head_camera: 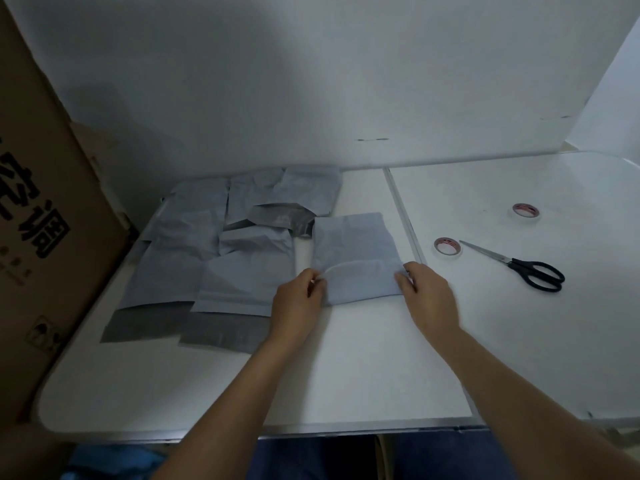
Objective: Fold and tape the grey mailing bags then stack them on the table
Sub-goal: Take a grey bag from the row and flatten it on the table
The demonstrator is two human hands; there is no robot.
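Bag [356, 251] edges pinched by my left hand [298, 299] and right hand [427, 292] fingers, keeping its fold square on the table [346, 368].

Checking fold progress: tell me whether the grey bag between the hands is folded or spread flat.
Partly folded: the grey bag has its near edge turned over, pinched by the left hand and right hand.

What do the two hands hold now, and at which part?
Both hold one grey mailing bag: left hand pinches its left edge, right hand its right edge, at the fold.
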